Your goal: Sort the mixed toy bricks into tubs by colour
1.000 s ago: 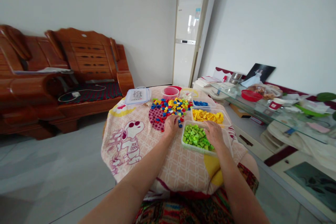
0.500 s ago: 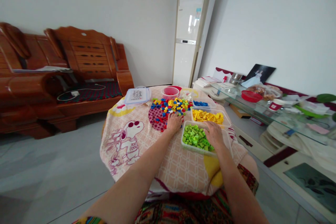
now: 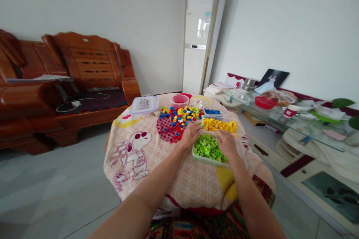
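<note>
My left hand [image 3: 192,135] is at the near-left corner of the yellow bricks' box, beside the green bricks' box. Its fingers are pinched together, and a small green brick [image 3: 202,123] shows at their tips. My right hand [image 3: 227,144] lies over the right part of the clear box of green bricks [image 3: 208,147], fingers loosely apart near its far rim; its palm side is hidden. Beyond it stands a box of yellow bricks [image 3: 218,124], and farther back one of blue bricks [image 3: 212,111]. A mixed pile of bricks [image 3: 179,115] spreads left of the boxes.
A pink tub [image 3: 180,100] and a lidded box [image 3: 144,104] stand at the back of the cloth-covered round table [image 3: 165,164]. At right runs a glass-topped cabinet [image 3: 305,129] with a red bowl [image 3: 265,102] and a paper cup [image 3: 291,111]. A wooden sofa [image 3: 92,71] is at left.
My left hand has moved from the mixed pile rightward to the edge of the green and yellow boxes. The right hand has stayed over the green box. The view has shifted slightly.
</note>
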A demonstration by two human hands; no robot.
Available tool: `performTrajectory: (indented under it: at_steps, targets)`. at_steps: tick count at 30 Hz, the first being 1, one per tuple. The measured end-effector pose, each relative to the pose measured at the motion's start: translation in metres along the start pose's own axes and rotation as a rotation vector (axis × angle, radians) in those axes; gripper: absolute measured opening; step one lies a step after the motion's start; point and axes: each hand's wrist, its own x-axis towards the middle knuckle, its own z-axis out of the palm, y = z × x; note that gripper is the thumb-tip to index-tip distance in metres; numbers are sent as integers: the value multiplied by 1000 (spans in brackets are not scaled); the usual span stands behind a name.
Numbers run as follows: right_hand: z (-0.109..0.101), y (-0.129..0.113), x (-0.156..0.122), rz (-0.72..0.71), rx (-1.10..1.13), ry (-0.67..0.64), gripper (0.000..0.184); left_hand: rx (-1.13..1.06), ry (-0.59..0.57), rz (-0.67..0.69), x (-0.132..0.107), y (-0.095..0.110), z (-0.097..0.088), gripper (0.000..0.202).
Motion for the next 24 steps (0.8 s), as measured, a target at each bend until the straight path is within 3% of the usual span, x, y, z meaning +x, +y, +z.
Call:
performTrajectory:
  at_steps: [4, 7, 11, 19, 24]
  targets:
    - [-1, -1, 0, -5, -12, 11, 44, -120, -91, -8, -3, 14, 5, 27]
    - [0, -1, 0, -10, -10, 16, 45, -79, -12, -109, 0, 11, 8, 28]
    - [2, 0, 0, -14, -7, 17, 44, 188, 80, -272, 14, -9, 6, 24]
    - [1, 1, 0, -8, -2, 9, 45, 548, -328, -246, 43, -41, 4, 23]
    - [0, 1, -1, -9, -3, 11, 44, 609, -432, -244, 45, -43, 7, 26]
